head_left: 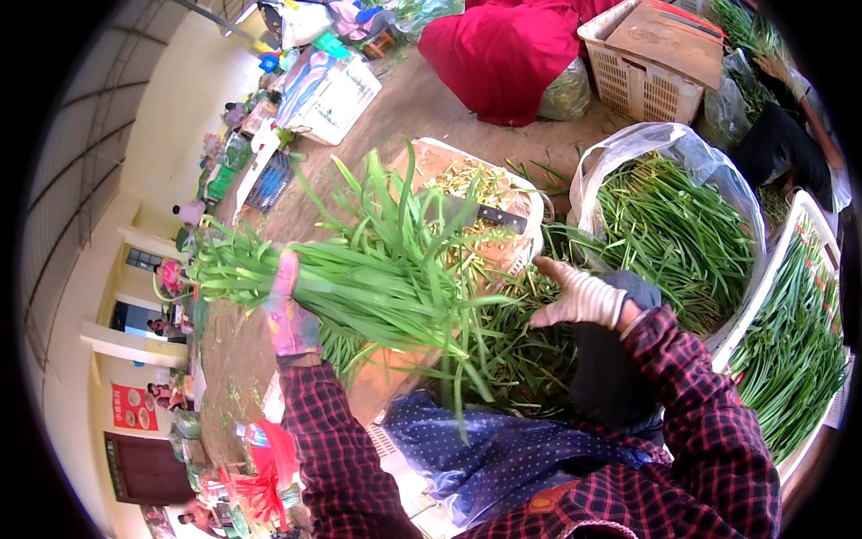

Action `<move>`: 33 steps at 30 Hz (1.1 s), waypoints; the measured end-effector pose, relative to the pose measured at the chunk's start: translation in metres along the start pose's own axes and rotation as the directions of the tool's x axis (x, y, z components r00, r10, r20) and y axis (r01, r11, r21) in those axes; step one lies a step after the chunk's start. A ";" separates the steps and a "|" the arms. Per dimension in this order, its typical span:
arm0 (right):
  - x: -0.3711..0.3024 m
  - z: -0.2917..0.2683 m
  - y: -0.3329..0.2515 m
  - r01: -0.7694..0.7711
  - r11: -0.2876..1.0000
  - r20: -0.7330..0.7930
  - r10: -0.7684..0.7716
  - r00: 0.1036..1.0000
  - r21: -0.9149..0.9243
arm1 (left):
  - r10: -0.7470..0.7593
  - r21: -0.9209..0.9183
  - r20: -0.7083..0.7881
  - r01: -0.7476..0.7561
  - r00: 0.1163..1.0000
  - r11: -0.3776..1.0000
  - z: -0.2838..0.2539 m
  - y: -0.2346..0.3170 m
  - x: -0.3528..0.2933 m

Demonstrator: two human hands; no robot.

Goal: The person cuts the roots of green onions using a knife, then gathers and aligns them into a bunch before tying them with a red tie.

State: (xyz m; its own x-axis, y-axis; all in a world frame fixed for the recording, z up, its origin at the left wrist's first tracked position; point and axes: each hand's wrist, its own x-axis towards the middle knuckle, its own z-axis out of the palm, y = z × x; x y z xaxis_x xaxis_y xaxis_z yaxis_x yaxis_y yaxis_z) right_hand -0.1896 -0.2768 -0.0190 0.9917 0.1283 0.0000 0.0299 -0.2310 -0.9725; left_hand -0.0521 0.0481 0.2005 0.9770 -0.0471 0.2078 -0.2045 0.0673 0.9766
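My left hand [293, 310], in a stained pink glove, is closed around a large bunch of green chives [368, 278]. Its long flat leaves fan out to the right in front of me. To the right of the bunch my right hand [579, 296], in a whitish knitted glove, holds nothing; its thumb and fingers are apart. Beyond the leaves a knife [503, 218] with a black riveted handle lies on a board [431, 162] strewn with yellowish trimmings, its blade partly hidden by the chives. Loose green leaves [530, 350] are heaped below my right hand.
A plastic-lined tub [582, 193] of cut greens stands at the right. Nearer, a white crate [725, 352] holds chives in red-tied bundles. A dotted blue apron [503, 449] covers my lap. Farther off are a cardboard-topped crate [620, 85], a red cloth [494, 58] and a white box [337, 103].
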 end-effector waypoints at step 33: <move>0.093 0.128 -0.203 0.562 0.761 -0.260 -0.643 0.721 -0.324 | 0.093 0.027 0.103 -0.096 0.990 0.995 -0.015 0.001 -0.035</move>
State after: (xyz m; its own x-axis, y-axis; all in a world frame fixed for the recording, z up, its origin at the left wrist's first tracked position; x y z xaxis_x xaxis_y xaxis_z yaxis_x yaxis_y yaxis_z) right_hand -0.1191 -0.0944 0.1482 0.7279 -0.0094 0.6856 0.6205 -0.4164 -0.6645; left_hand -0.0857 0.0647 0.1934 0.9423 -0.1432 0.3026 -0.2992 0.0450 0.9531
